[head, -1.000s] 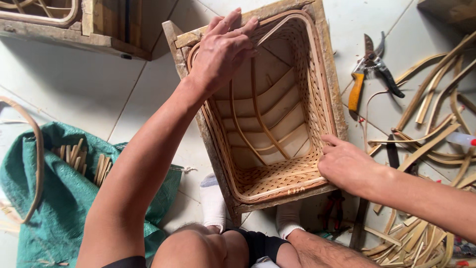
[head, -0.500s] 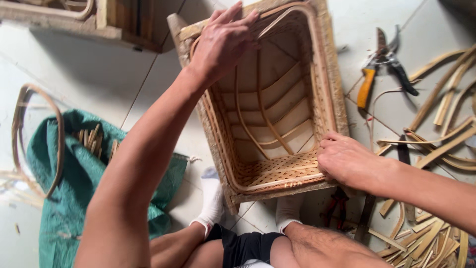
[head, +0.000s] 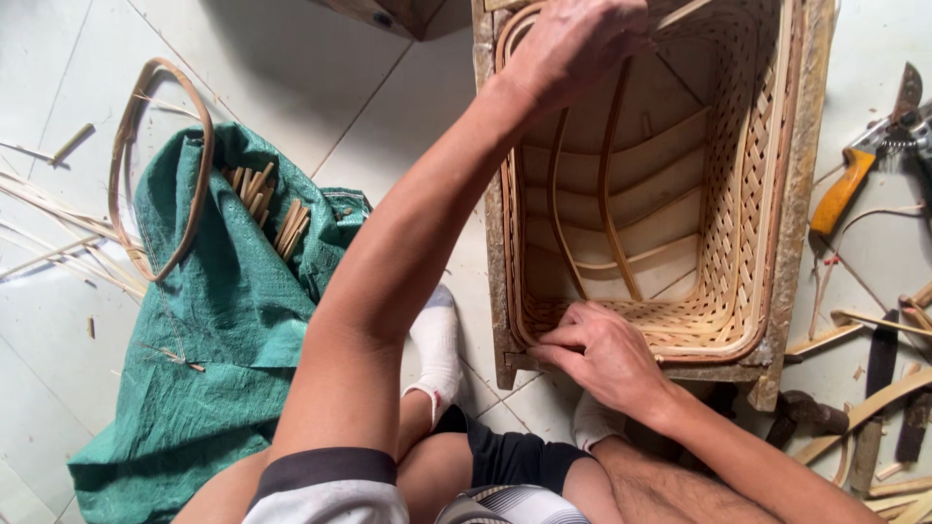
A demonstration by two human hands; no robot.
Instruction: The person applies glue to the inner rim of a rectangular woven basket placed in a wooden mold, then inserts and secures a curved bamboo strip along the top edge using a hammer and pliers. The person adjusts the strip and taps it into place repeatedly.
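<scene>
My left hand (head: 573, 44) grips the woven basket (head: 738, 194) at its far rim, right hand (head: 602, 354) pinching the near rim — a slip could crack a strip

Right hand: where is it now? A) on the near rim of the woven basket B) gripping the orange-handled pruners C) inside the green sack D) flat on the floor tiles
A: the right hand rests with its fingers on the near rim of the woven basket, which sits in a wooden frame; the orange-handled pruners lie untouched on the floor to the right.
</scene>
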